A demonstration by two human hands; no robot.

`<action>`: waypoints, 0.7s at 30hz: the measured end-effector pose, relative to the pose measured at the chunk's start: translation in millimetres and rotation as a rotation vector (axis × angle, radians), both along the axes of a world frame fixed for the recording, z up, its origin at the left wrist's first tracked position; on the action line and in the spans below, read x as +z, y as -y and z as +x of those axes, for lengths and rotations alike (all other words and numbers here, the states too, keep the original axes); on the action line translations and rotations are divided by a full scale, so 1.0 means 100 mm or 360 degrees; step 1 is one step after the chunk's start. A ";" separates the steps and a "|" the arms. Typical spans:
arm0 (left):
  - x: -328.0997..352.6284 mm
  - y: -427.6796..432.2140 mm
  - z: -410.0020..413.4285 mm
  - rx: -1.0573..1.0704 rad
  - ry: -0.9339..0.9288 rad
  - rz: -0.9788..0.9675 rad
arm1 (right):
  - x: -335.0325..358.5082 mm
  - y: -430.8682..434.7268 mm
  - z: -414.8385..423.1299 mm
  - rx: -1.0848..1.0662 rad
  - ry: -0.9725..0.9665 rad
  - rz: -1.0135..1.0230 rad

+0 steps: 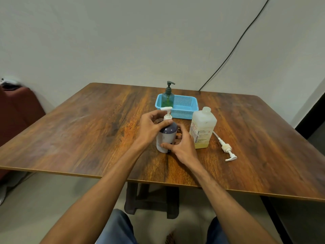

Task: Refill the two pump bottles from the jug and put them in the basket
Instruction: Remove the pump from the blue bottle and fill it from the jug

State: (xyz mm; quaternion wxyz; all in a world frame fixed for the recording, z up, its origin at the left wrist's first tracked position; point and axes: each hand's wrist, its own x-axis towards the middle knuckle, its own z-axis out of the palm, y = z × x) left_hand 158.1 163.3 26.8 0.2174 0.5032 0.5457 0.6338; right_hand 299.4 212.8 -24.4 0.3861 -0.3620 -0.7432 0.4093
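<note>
A white and purple pump bottle (167,133) stands upright on the wooden table (88,131). My left hand (151,125) grips its white pump collar at the top. My right hand (181,145) wraps the bottle's lower body. Just to the right stands the translucent jug (203,127), open at the top, with a little yellowish liquid at its bottom. Behind them, a green pump bottle (168,98) stands upright in the left end of the blue basket (184,108).
A loose white pump with its tube (226,148) lies on the table right of the jug. A black cable (233,48) runs down the wall to the table's far edge. A dark red seat (15,110) stands to the left; a stool (151,199) is under the table.
</note>
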 end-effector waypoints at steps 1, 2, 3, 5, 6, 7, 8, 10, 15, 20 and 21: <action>0.00 -0.01 0.02 0.0085 -0.0014 0.0023 | 0.00 0.00 0.00 0.0000 0.0000 -0.0004; 0.00 -0.01 0.04 0.0150 -0.0026 0.0053 | -0.01 0.00 0.00 0.0000 0.0000 -0.0010; 0.00 -0.01 0.07 0.0202 -0.0031 0.0080 | -0.01 0.00 0.00 0.0003 -0.0005 -0.0017; 0.00 -0.03 0.13 0.0267 -0.0005 0.0119 | -0.02 0.00 0.00 0.0006 -0.0014 -0.0026; 0.01 -0.04 0.14 0.0278 0.0008 0.0126 | -0.02 0.00 -0.01 0.0003 -0.0019 -0.0022; 0.01 -0.06 0.14 0.0271 0.0009 0.0120 | -0.02 0.00 -0.01 -0.0002 -0.0021 -0.0016; 0.01 -0.08 0.13 0.0249 -0.0004 0.0096 | -0.02 0.00 -0.01 -0.0004 -0.0029 -0.0014; 0.01 -0.11 0.11 0.0185 -0.0034 0.0037 | -0.01 0.00 -0.01 -0.0006 -0.0040 -0.0021; 0.00 -0.05 0.07 0.0065 -0.0148 -0.0016 | -0.01 0.01 -0.01 -0.0004 -0.0044 -0.0003; 0.04 0.00 0.07 0.0191 -0.0238 0.0051 | -0.01 0.00 -0.01 -0.0003 -0.0040 -0.0007; 0.07 0.00 0.09 0.0240 -0.0245 0.0092 | -0.02 0.00 -0.01 0.0000 -0.0041 -0.0008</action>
